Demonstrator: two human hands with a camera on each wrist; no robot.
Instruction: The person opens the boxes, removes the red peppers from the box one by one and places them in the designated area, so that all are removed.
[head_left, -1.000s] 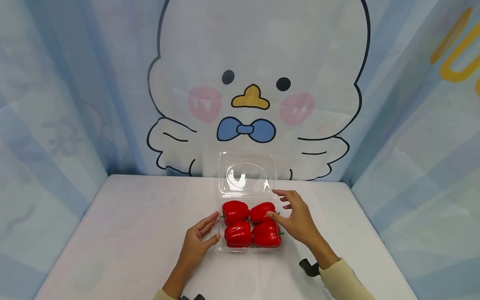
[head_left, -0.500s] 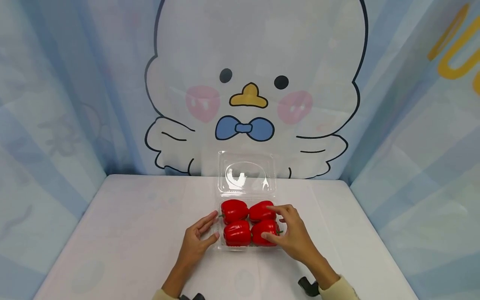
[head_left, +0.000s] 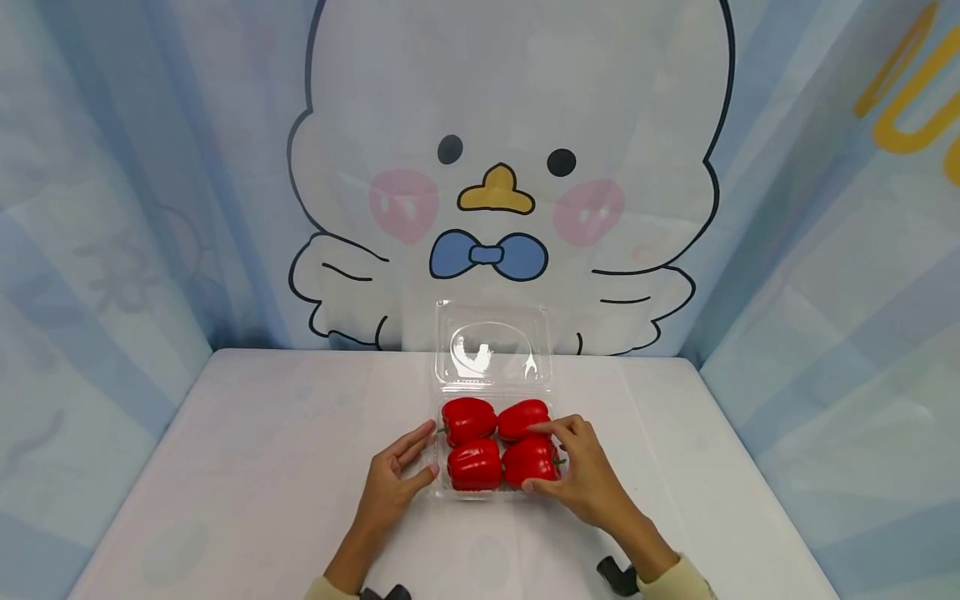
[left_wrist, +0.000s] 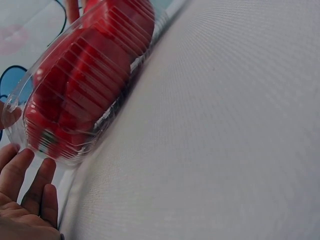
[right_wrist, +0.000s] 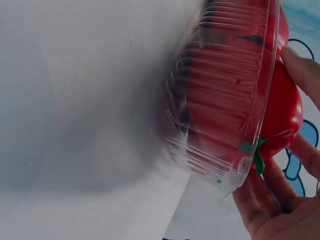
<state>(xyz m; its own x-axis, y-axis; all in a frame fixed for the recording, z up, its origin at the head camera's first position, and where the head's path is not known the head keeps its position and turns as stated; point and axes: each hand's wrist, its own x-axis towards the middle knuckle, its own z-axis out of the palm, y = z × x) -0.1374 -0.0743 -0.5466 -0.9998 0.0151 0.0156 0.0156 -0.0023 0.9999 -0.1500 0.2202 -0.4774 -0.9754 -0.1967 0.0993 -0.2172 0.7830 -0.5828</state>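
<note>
**Right hand [head_left: 587, 471] has shifted nearer me, off the far-right red bell pepper [head_left: 519, 418] and onto the near-right red bell pepper [head_left: 529, 460]**

A second ago its thumb was on the far-right one and its forefinger up by the hinge. Now thumb sits at the near edge of the near-right pepper, forefinger on its far side, so I read a light pinch; can't tell how firm. Means the work is now on the near row. Left hand [head_left: 390, 483] hasn't really moved: fingers extended at the left wall, steadying it at most, gripping nothing I can see.

Nearest to me: sleeves [head_left: 678, 579] and black wrist mounts [head_left: 617, 575]. Then the clear clamshell container [head_left: 468, 495], mid-table between the hands. All four peppers are in it, two by two, with the near-left red bell pepper [head_left: 475, 467] and far-left red bell pepper [head_left: 469, 422] completing the set. Lid [head_left: 492, 350] is back on the far side. Beyond the white table [head_left: 262, 475]: chick-print curtain [head_left: 502, 92].

Right wrist cam adds what head hides: lower fingers behind the container's end, and a green stem [right_wrist: 258, 159] poking over the rim. Only head gives me the lid.
</note>
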